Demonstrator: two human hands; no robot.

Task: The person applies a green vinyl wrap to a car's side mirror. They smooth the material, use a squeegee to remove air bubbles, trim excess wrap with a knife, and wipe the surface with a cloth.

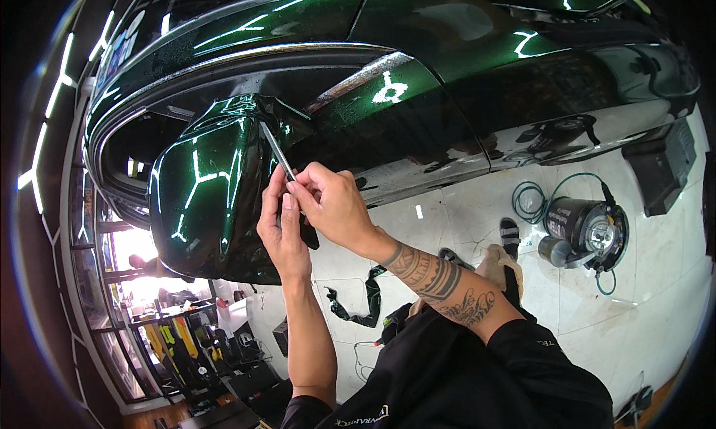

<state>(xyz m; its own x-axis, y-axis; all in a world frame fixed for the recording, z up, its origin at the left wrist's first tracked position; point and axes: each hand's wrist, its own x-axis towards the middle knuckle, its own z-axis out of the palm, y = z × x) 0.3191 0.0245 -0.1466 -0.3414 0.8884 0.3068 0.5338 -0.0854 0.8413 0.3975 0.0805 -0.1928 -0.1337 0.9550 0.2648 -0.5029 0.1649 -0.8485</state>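
My left hand (287, 239) and my right hand (335, 205) meet in front of the car's side mirror (194, 198). Between their closed fingertips is the lower end of a slim silver pen-like cutter knife (277, 148). Its far tip points up at the mirror's base, where glossy dark green film (242, 108) lies bunched and creased. The same green film covers the mirror housing, with folds down its side. Whether the tip touches the film, I cannot tell.
The dark green car door (403, 93) spans the top, with water drops on it. A strip of cut-off green film (365, 302) lies on the tiled floor (447, 227). A black canister machine (589, 231) with a green hose stands at right. Tools on racks (179, 347) fill the lower left.
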